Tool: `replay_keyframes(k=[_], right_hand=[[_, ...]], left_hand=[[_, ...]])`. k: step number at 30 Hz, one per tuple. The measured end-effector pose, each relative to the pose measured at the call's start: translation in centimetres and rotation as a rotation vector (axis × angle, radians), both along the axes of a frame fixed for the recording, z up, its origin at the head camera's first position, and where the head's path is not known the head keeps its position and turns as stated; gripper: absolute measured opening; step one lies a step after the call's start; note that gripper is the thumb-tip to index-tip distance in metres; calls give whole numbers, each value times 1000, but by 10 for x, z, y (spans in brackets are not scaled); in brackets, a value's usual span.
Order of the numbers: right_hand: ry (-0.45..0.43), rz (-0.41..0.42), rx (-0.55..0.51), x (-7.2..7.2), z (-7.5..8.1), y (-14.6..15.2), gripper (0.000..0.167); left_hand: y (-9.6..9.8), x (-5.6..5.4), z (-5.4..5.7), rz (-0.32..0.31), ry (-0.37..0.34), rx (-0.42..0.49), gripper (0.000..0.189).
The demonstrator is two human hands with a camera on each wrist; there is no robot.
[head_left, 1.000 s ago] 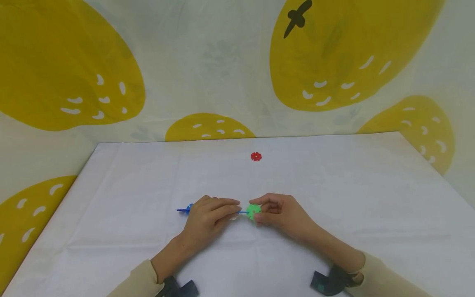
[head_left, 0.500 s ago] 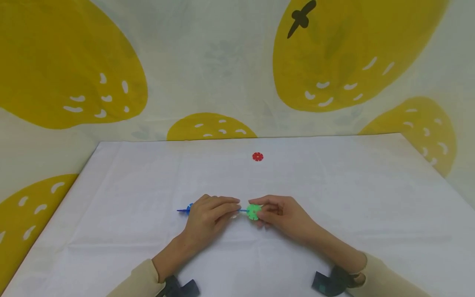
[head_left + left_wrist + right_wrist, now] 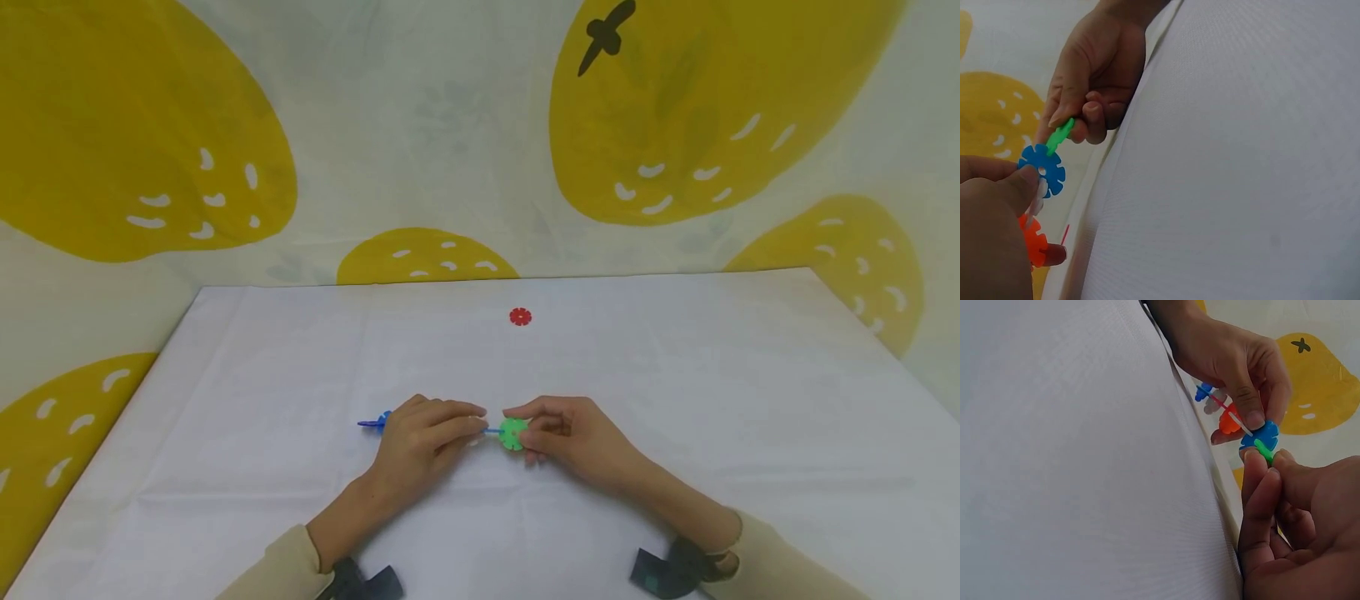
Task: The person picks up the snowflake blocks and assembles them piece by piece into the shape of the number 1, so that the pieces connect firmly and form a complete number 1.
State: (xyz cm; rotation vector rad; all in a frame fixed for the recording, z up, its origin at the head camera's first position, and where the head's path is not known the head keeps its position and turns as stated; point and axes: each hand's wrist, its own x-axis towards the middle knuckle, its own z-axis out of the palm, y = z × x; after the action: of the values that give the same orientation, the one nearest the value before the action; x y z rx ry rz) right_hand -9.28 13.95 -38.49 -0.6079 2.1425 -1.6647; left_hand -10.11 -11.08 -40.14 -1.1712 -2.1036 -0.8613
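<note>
A chain of slotted snowflake discs runs between both hands, close over the white table. My left hand (image 3: 427,440) covers most of it and pinches a blue disc (image 3: 1052,172) between thumb and fingers. Joined edge-on to that one is a green disc (image 3: 513,434), its right edge pinched by the thumb and index finger of my right hand (image 3: 581,437). Behind the left thumb come a white disc (image 3: 1037,199) and an orange disc (image 3: 1036,244). In the right wrist view the chain's far end shows another blue disc (image 3: 1203,392).
A single red snowflake disc (image 3: 521,317) lies flat near the back of the table (image 3: 262,400). A pale cloth printed with yellow shapes (image 3: 427,258) hangs behind and beside the table.
The right thumb has moved up from the green disc's lower edge to its right side. That disc has shifted slightly down. The left hand keeps its grip, almost still.
</note>
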Motion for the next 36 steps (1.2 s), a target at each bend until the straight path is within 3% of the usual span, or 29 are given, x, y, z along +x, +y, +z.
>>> replay_keyframes(k=[17, 30, 36], right_hand=[[-5, 29, -6, -1, 0, 1, 28], [-2, 35, -49, 0, -1, 0, 28], [-15, 22, -21, 1, -1, -3, 28]], left_hand=[[1, -1, 1, -37, 15, 25, 10], [1, 0, 2, -20, 9, 35, 9], [1, 0, 2, -16, 43, 12, 8]])
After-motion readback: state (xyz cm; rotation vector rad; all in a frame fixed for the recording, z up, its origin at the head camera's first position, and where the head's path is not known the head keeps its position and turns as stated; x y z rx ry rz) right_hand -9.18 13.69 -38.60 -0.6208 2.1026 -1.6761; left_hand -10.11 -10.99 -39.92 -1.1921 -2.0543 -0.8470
